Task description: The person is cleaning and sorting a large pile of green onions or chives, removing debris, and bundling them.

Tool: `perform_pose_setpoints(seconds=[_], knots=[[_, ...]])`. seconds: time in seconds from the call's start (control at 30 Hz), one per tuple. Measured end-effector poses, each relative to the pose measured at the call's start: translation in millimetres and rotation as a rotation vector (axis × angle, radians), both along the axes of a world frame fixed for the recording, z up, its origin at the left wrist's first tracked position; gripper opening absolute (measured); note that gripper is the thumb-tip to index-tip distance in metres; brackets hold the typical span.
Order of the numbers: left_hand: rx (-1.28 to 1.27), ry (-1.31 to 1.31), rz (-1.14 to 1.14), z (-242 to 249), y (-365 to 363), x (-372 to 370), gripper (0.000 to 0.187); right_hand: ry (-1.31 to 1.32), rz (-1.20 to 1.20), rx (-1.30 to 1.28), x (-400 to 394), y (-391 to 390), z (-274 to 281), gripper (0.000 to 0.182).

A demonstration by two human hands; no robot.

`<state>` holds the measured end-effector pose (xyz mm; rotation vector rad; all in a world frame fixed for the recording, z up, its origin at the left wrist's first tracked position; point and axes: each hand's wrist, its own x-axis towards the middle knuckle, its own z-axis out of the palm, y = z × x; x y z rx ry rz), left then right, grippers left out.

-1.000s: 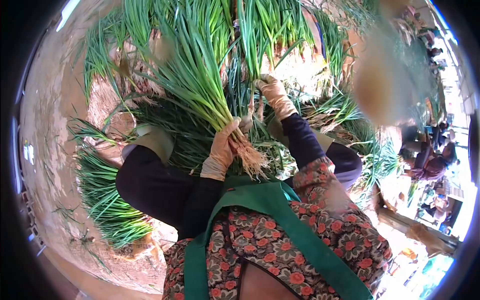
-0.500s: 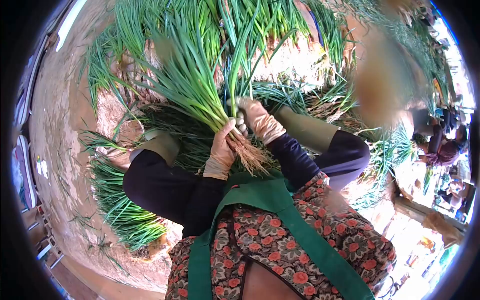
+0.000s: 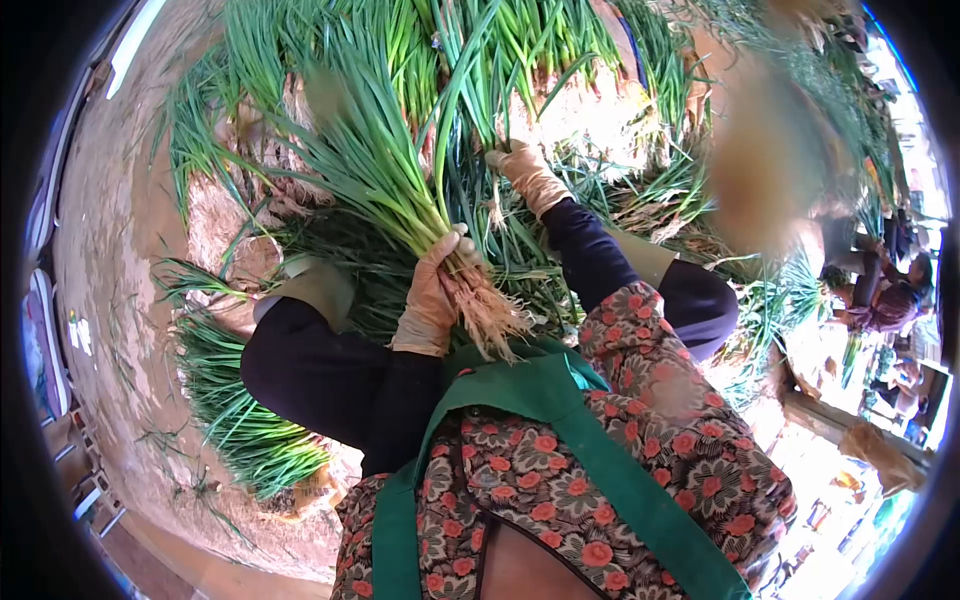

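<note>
My left hand (image 3: 432, 290), in a pale glove, is closed around the lower stems of a bunch of green onions (image 3: 395, 185). Their leaves fan up and to the left, and the stringy roots (image 3: 488, 310) hang out below the fist toward my apron. My right hand (image 3: 525, 175), gloved too, is up and to the right of the bunch. Its fingers are pinched on a thin green onion (image 3: 495, 212), whose pale roots dangle beneath them. The fingertips are partly hidden among leaves.
A large pile of green onions (image 3: 560, 40) with white roots lies ahead. Another heap (image 3: 260, 430) sits by my left knee. Loose leaves (image 3: 350, 235) cover the ground between my legs. At far right are other people (image 3: 885, 300).
My right hand has moved away from the bunch, up and to the right, and now pinches a separate onion. My left hand has shifted slightly left with the bunch.
</note>
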<state>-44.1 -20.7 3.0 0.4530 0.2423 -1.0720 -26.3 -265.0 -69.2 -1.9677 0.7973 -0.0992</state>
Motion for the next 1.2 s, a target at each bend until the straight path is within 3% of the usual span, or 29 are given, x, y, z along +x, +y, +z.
perform_pose_setpoints(seconds=[0.03,0.07,0.13,0.17,0.2,0.27,0.3,0.37,0.4,0.47,0.53,0.6,0.63,0.73,0.8,0.87,0.9,1.0,1.03,1.07,1.1,1.13,1.2], knots=[[0.168,-0.088,0.051,2.2,0.2,-4.1,0.029,-0.056,0.019,-0.022,2.6,-2.1,-11.9,0.037],[0.181,-0.120,0.011,-0.5,0.0,-1.3,0.026,-0.171,0.018,0.095,-3.9,7.4,1.4,0.036],[0.204,-0.176,-0.077,-9.6,-3.7,3.6,0.022,-0.052,0.123,0.236,-25.4,39.2,65.8,0.032],[0.251,-0.118,-0.096,-14.1,-6.4,1.2,0.021,-0.120,0.212,0.282,-34.5,46.4,38.4,0.030],[0.228,-0.122,-0.070,-20.8,-9.9,-1.3,0.021,-0.073,0.266,0.455,-42.1,67.2,62.3,0.030],[0.180,-0.135,-0.015,-31.0,-16.2,-6.6,0.022,-0.144,0.143,0.807,-52.2,80.2,50.7,0.026],[0.157,-0.145,-0.036,-8.2,-15.6,-4.4,0.015,-0.102,0.078,0.964,-55.9,79.3,61.8,0.021],[-0.057,-0.053,-0.049,-18.4,-12.7,-1.3,0.012,-0.678,0.277,0.017,-50.5,63.3,-21.7,0.018],[-0.164,-0.007,-0.055,-21.9,-10.7,0.8,0.011,-0.544,0.177,0.354,-60.0,49.8,-12.3,0.014],[-0.361,0.010,-0.041,-17.7,-0.8,2.9,0.014,-0.343,-0.294,1.047,-78.7,22.8,9.2,0.015],[-0.185,-0.038,0.038,1.6,5.2,3.1,0.021,0.251,-0.185,0.336,-93.1,-5.8,-11.1,0.022],[-0.096,-0.014,0.028,14.1,2.2,3.8,0.026,0.474,0.370,-0.632,-134.4,-11.1,-13.1,0.032],[-0.052,0.000,0.027,16.0,0.0,3.8,0.029,0.854,0.445,-0.399,-109.8,-2.8,39.6,0.036],[-0.087,-0.042,-0.058,-8.6,0.0,6.1,0.033,0.214,0.427,-0.316,-79.1,3.0,13.1,0.040],[0.045,-0.050,0.005,-1.0,0.8,1.8,0.031,-0.067,0.380,-0.197,-39.9,31.4,33.8,0.046],[0.113,-0.101,0.069,-3.1,1.3,0.3,0.030,-0.036,0.133,0.120,1.6,39.7,7.3,0.048],[0.145,-0.090,0.101,-3.7,3.1,0.3,0.029,0.039,0.162,0.098,15.9,37.0,2.5,0.046],[0.300,-0.046,0.186,1.3,-3.7,1.2,0.028,-0.136,0.119,-0.003,15.8,38.5,19.3,0.041],[0.311,-0.124,0.123,-3.9,-1.6,4.1,0.029,-0.042,0.214,-0.033,7.4,43.0,43.8,0.037],[0.154,-0.201,0.024,-24.6,1.8,8.5,0.026,-0.094,0.285,-0.033,-6.9,52.7,59.6,0.029],[-0.002,-0.276,-0.079,-54.3,5.3,12.3,0.024,0.006,0.322,0.129,-18.0,66.3,83.1,0.027],[0.096,-0.221,-0.076,-47.5,0.2,9.0,0.019,0.106,0.355,0.293,-25.5,77.2,98.1,0.025],[0.287,-0.099,-0.064,-32.8,-9.9,2.2,0.014,-0.002,0.118,0.531,-35.1,88.2,68.4,0.021]])
